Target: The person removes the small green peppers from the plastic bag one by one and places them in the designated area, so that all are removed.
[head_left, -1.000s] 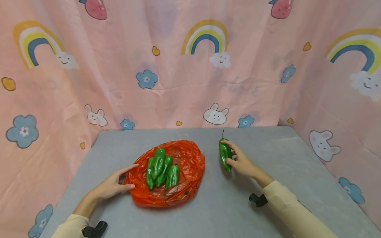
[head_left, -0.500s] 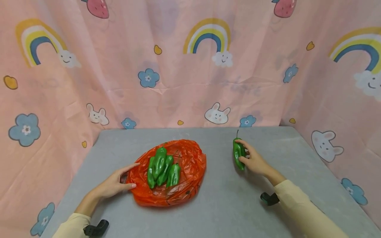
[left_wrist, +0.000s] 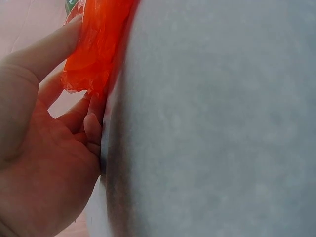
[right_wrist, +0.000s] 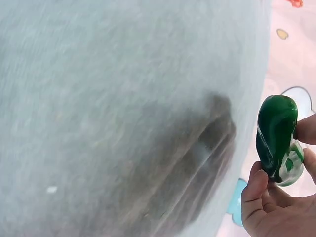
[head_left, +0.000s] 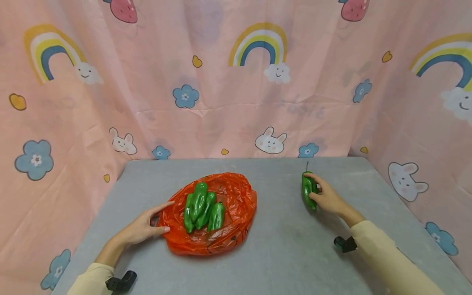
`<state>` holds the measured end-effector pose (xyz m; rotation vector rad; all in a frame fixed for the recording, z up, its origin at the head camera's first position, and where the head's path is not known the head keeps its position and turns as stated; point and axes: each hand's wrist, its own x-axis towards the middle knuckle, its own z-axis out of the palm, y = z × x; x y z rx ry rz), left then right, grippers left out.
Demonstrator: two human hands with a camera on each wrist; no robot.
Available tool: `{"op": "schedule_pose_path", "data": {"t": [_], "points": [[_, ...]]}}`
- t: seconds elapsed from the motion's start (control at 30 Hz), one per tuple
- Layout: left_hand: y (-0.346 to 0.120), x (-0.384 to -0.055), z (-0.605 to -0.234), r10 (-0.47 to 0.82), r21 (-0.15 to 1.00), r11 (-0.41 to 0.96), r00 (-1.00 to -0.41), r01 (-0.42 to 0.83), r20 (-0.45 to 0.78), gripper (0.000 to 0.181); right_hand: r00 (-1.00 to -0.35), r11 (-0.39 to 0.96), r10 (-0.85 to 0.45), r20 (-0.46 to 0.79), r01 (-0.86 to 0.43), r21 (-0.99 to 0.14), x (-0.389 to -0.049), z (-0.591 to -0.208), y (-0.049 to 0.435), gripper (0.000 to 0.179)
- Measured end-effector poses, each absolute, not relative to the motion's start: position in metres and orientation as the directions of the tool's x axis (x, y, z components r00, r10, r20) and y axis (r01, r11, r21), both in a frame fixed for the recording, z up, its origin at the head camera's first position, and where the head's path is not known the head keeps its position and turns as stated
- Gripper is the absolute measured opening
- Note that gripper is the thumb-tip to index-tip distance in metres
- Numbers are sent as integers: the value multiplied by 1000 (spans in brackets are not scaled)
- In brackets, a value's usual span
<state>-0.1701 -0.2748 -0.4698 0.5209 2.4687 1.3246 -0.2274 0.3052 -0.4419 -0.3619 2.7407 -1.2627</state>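
Glossy green peppers (head_left: 199, 203), several of them, lie on an orange-red plastic bag (head_left: 239, 205) on the table. My left hand (head_left: 140, 230) grips the bag's left edge, thumb and index finger spread along it. In the left wrist view, the plastic bag (left_wrist: 98, 49) passes by the thumb and the curled lower fingers. To the right, my right hand (head_left: 328, 200) holds another green pepper (head_left: 309, 190) between thumb and fingers, its thin stem pointing to the back. In the right wrist view this pepper (right_wrist: 276, 131) shows end-on, with a whitish, see-through patch beside it.
The grey tabletop (head_left: 273, 250) extends around the bag and both arms. A pink curtain (head_left: 214, 127) printed with rainbows, bunnies and flowers hangs behind and at both sides. A black device (head_left: 123, 282) sits at the left wrist, another black device (head_left: 345, 244) at the right.
My right hand has moved rightward with the green pepper, away from the bag. The left hand keeps its place at the bag's edge. The whole view has shifted slightly.
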Motion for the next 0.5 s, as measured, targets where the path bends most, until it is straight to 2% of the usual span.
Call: {"op": "schedule_pose_path", "data": {"t": [0.5], "points": [[-275, -171, -471, 448, 848, 497, -891, 183, -71, 75, -974, 644, -225, -17, -135, -753, -232, -453, 334, 63]]}}
